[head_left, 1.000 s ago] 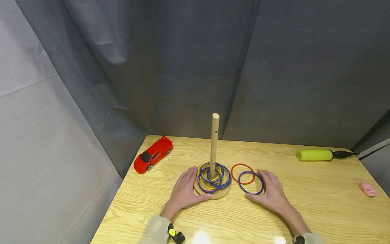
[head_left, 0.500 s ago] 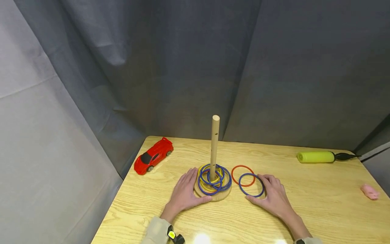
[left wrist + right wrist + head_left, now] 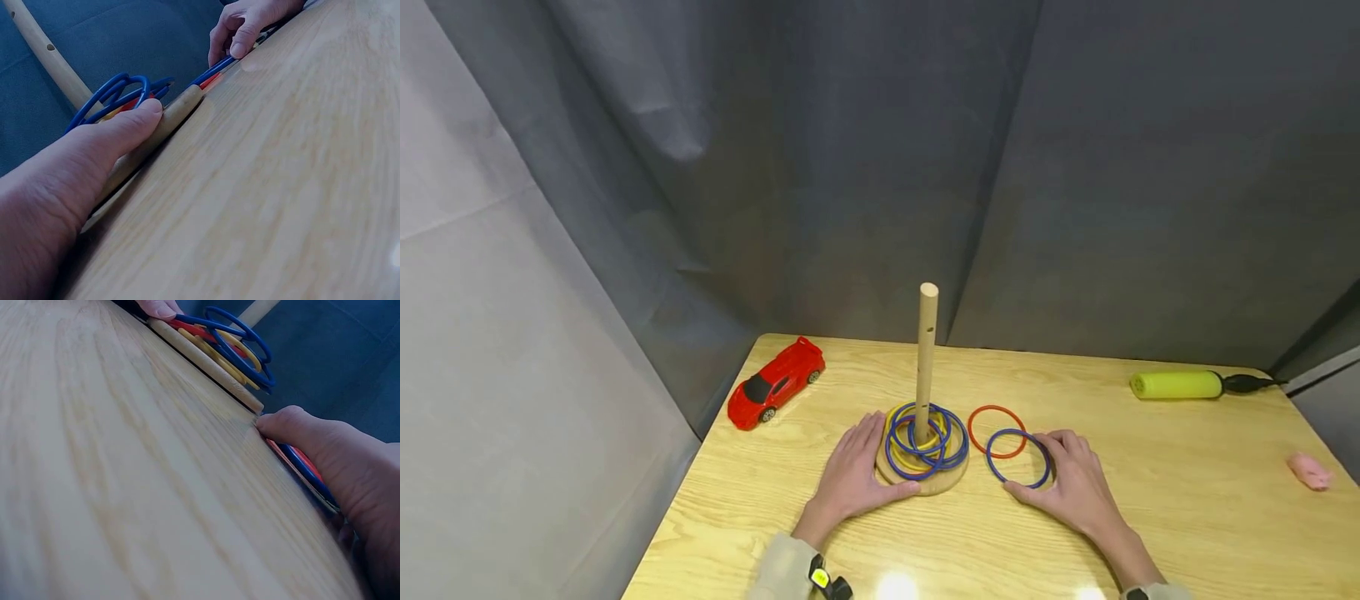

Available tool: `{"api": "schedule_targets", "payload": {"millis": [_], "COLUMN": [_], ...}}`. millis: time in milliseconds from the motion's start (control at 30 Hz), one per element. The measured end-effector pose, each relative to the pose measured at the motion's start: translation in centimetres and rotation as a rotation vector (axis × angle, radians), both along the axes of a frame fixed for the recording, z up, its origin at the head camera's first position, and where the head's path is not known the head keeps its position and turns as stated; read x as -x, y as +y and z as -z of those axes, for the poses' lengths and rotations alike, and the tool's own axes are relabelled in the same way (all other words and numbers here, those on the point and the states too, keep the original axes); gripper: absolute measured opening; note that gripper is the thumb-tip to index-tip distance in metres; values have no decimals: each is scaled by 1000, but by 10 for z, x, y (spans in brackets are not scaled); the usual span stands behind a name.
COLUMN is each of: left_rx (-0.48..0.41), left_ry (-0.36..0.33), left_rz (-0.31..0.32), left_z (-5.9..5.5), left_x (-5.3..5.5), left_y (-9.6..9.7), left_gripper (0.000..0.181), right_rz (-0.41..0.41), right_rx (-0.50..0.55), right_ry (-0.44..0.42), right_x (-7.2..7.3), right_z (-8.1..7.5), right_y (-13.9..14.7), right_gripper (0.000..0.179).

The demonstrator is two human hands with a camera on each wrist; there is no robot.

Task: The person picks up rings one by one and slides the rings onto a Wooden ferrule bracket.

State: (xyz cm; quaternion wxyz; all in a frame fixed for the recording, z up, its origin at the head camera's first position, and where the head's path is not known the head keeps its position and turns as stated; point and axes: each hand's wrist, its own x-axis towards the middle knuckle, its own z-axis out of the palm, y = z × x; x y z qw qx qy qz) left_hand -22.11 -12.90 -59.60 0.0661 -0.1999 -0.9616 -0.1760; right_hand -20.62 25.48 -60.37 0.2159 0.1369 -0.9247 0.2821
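Note:
A wooden ring toss stand with an upright peg (image 3: 927, 358) and a round base (image 3: 951, 481) stands at the table's middle. Several blue and yellow rings lie loosely around the peg's foot. My left hand (image 3: 852, 473) holds the base from the left, its thumb at the near edge. In the left wrist view that thumb (image 3: 134, 128) touches the base. To the right, a blue ring (image 3: 990, 467) lies partly over a red ring (image 3: 972, 432) on the table. My right hand (image 3: 1070, 481) grips the blue ring's right side between thumb and fingers. Its fingertips are partly hidden in the right wrist view.
A red toy car (image 3: 777, 383) sits at the back left of the wooden table (image 3: 1187, 500). At the back right lies a yellow-green pump (image 3: 1176, 385) with a black nozzle. A small pink object (image 3: 1310, 472) is near the right edge. Grey curtains hang behind.
The right hand's fingers have drawn in slightly, and the blue ring has shifted a little toward me. My left hand stays on the base.

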Motion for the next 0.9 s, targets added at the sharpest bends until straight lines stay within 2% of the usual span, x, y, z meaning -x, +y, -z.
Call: {"api": "schedule_targets", "payload": {"millis": [267, 900], "left_rx": [-4, -12], "left_ry": [10, 16], "left_rz": [4, 7], "left_z": [0, 0], "left_x": [-1, 2], "left_y": [0, 0], "left_gripper": [131, 131], "right_rz": [-4, -3], "right_rx": [18, 0], "right_ry": [-4, 44], "right_x": [-2, 0], "right_z": [-1, -2], "right_y": [1, 1], "right_gripper": [89, 88]}}
